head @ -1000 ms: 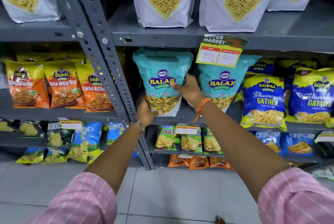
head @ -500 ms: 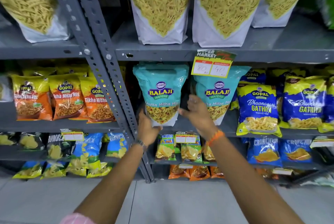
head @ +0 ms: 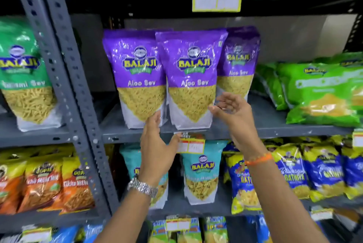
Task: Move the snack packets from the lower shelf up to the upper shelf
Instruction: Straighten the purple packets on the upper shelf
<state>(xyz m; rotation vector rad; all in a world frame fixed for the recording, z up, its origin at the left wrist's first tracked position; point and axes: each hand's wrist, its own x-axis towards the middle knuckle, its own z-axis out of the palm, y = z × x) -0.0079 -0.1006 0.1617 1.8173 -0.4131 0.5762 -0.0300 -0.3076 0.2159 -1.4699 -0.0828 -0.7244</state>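
Hands come first: your left hand (head: pixel 157 140) is spread and empty, its fingertips at the lower right corner of the left purple Aloo Sev packet (head: pixel 140 77), while your right hand (head: pixel 233 113) is also spread and empty, palm turned inward, just beside the lower right corner of the middle purple packet (head: pixel 193 79); whether either hand actually touches the film I cannot tell. These packets stand near the front edge of the shelf (head: pixel 275 129) at hand level, with a third purple packet (head: pixel 238 62) partly behind the middle one. Teal Balaji packets (head: pixel 202 172) stand on the shelf below, under a price tag (head: pixel 191 144) clipped to the front edge. Judging by where your hands frame, the step in hand looks like taking hold of the middle purple packet, so close both palms on its two side edges low down, where the contents give it body, and avoid squeezing the face. Lift straight up before drawing it toward you, since the neighbouring packets overlap it and could tip off the front edge. Each packet stands upright, long axis vertical, sealed top upward, printed face pointing out toward you; keep it that way as you raise it.
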